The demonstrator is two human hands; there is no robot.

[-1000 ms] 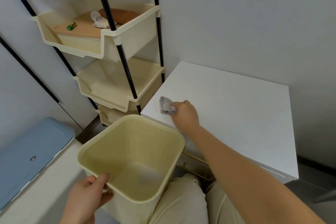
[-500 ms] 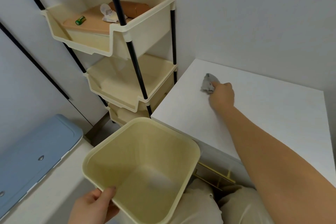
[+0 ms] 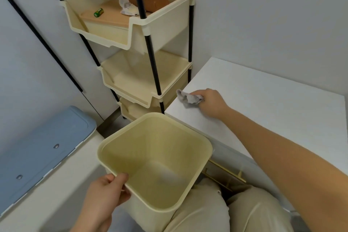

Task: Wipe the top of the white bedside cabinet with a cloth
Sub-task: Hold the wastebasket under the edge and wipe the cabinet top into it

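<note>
A crumpled grey cloth [image 3: 189,98] is clenched in the right hand [image 3: 211,102] at the left edge of the white bedside cabinet top [image 3: 263,103], mid-frame; the cream bin's [image 3: 156,164] near rim is pinched by the left hand [image 3: 105,194], lower left.

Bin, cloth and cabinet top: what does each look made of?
Bin: pale yellow moulded plastic by the look, smooth with a soft sheen and rounded rim. Cloth: soft grey fabric, crumpled in the right hand. Cabinet top: matte white, flat and sharp-edged, probably painted or laminated board; the core cannot be seen.
</note>
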